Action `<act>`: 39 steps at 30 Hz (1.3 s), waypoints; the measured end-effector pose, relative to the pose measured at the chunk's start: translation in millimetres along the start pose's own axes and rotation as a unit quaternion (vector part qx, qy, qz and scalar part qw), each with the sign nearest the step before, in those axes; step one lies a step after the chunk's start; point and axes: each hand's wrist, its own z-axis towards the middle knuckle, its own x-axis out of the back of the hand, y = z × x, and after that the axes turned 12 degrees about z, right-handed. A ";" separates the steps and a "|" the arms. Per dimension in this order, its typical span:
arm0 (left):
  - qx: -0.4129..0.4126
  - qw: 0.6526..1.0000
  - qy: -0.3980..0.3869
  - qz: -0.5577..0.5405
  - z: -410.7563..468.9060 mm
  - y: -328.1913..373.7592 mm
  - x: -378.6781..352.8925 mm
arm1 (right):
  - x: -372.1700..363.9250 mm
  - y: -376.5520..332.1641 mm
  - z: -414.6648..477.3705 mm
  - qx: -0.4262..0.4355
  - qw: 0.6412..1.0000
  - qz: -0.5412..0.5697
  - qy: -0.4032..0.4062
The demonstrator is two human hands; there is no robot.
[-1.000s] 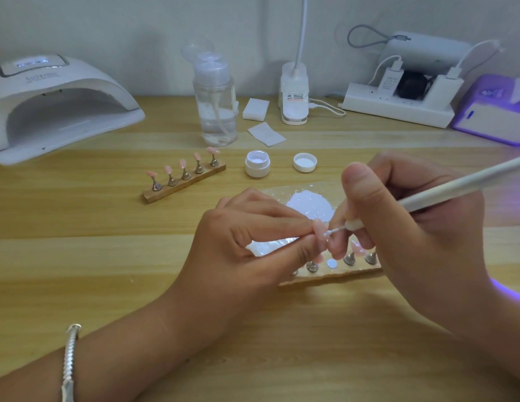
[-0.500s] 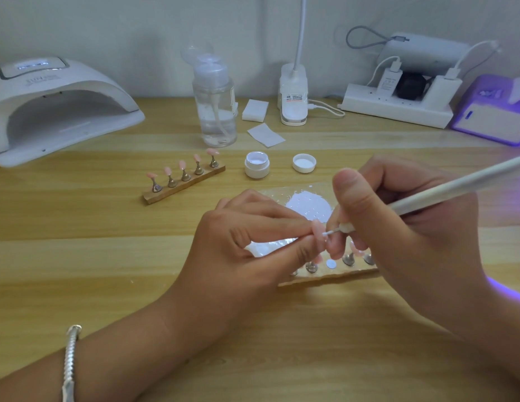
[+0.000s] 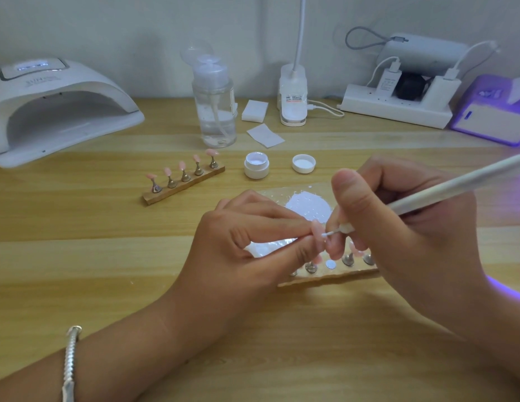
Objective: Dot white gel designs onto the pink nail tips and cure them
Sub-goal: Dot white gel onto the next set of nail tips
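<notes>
Centrally, the left hand pinches a small pink nail tip between thumb and forefinger, just above the near wooden holder strip with metal pegs. The right hand grips a slim white dotting pen, its fine point touching that tip. Just beyond the hands lies a clear palette sheet smeared with white gel. Farther left, a second wooden strip carrying five pink tips lies at an angle, with an open white gel jar and its white lid to its right. A white arched curing lamp stands far left.
</notes>
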 end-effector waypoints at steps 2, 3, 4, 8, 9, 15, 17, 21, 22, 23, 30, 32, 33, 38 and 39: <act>0.000 1.000 -0.003 0.001 -0.1 0.4 -0.1 | 0.1 -0.4 1.2 0.001 1.000 0.012 0.006; 0.001 1.000 -0.003 0.000 -0.3 0.7 -0.2 | 0.5 -1.1 2.9 0.001 1.000 0.026 0.015; 0.003 1.000 -0.002 -0.001 -0.3 1.1 -0.3 | 1.2 -2.1 5.3 0.002 0.999 0.044 0.028; 0.007 1.000 0.002 0.004 0.4 1.9 -1.2 | 4.5 -9.3 18.0 0.014 0.993 0.102 0.064; 0.009 1.000 0.003 0.004 0.8 2.0 -1.3 | 5.6 -10.9 20.8 0.019 0.992 0.107 0.067; 0.017 1.000 0.004 -0.003 0.5 2.7 -0.8 | 22.6 -8.7 35.1 0.011 0.998 0.032 0.056; 0.021 1.000 0.002 -0.005 0.3 3.1 -0.3 | 30.8 -1.1 39.0 -0.033 0.998 -0.037 0.044; 0.022 1.000 -0.003 -0.002 0.1 4.7 0.6 | 40.6 15.9 37.6 -0.095 0.985 -0.144 0.003; 0.021 1.000 -0.004 0.000 0.3 4.9 0.9 | 41.7 19.0 36.3 -0.107 0.981 -0.161 -0.009; 0.019 1.000 -0.006 0.003 0.4 5.0 1.0 | 42.9 22.2 35.1 -0.121 0.977 -0.171 -0.023; 0.018 1.000 -0.014 0.007 -0.7 5.2 2.5 | 44.3 31.4 32.5 -0.169 0.969 -0.168 -0.065; 0.017 1.000 -0.016 0.010 -0.6 4.9 2.8 | 43.5 32.8 32.4 -0.178 0.967 -0.168 -0.071; 0.016 1.000 -0.016 0.012 -0.5 4.8 2.8 | 43.6 33.4 32.5 -0.182 0.966 -0.167 -0.075; 0.012 1.000 -0.008 0.013 -0.5 5.0 2.7 | 46.1 35.7 33.3 -0.179 0.967 -0.167 -0.076; 0.011 1.000 -0.006 0.013 -0.4 5.1 2.5 | 46.3 36.2 33.4 -0.177 0.967 -0.168 -0.074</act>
